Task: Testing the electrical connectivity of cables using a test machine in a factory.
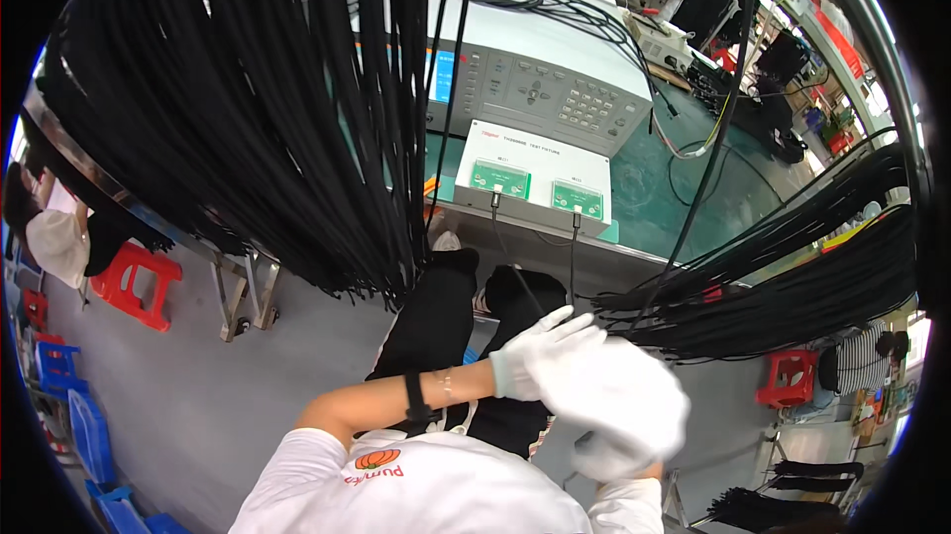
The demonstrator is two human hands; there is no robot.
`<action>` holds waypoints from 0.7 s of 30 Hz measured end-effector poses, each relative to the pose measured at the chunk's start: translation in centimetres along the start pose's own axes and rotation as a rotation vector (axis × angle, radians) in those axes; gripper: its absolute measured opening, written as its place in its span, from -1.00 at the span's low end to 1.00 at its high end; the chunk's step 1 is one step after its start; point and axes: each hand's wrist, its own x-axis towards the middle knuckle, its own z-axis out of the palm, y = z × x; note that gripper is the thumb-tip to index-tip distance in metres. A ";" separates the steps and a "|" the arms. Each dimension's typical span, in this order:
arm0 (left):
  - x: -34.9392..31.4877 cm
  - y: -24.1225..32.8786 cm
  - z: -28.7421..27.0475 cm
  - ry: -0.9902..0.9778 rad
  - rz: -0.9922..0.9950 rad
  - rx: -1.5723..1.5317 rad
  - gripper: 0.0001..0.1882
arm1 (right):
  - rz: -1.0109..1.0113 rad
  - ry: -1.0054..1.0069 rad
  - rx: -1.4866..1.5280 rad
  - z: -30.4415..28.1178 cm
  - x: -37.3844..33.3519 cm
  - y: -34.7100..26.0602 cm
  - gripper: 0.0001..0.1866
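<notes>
Your left hand (550,354) and blurred right hand (626,403) overlap; I can't tell opening or grip. The fixture (541,165) sits at the worktop's (654,205) near edge, likely for easy reach.

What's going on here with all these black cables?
A white-gloved person is at a green bench. Their left hand and blurred right hand overlap in view; what they hold, if anything, is unclear. Two black cables are plugged into a white box, running down toward the hands. Bundles of black cables hang on both sides.
</notes>
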 end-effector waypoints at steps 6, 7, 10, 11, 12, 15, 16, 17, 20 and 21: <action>3.1 -0.5 0.6 0.139 -0.098 -0.085 -0.19 | 0.365 0.358 -0.333 0.3 5.3 3.1 -0.58; 3.1 -0.6 0.1 0.125 -0.057 -0.084 -0.19 | 0.329 0.434 -0.294 0.1 5.2 2.5 -0.62; 2.4 -1.0 -1.5 0.134 0.065 -0.094 -0.25 | -0.022 0.374 -0.103 1.3 5.6 0.2 -0.67; 2.0 -1.3 -2.0 0.143 0.084 -0.125 -0.28 | -0.068 0.285 0.085 2.8 6.8 -0.1 -0.69; 1.5 -1.4 -2.3 0.193 0.075 -0.202 -0.31 | 0.105 0.143 0.117 3.7 7.7 -0.3 -0.66; -0.3 -1.5 -2.5 0.119 -0.102 -0.155 -0.34 | 0.363 0.071 0.865 5.4 11.0 0.9 -0.62; -0.9 -1.6 -2.2 0.125 -0.040 0.256 -0.31 | 0.459 0.038 1.115 4.8 11.7 1.4 -0.62; -1.2 -1.7 -1.8 0.111 -0.061 0.165 -0.24 | 0.373 0.232 0.806 3.8 11.3 1.4 -0.62; -0.5 -2.2 0.8 0.034 -0.103 0.136 -0.28 | 0.016 0.631 -0.346 -1.0 7.2 -1.3 -0.64; 0.5 -2.8 1.8 0.055 -0.126 0.214 -0.26 | -0.114 0.715 -0.512 -2.0 5.9 -2.9 -0.63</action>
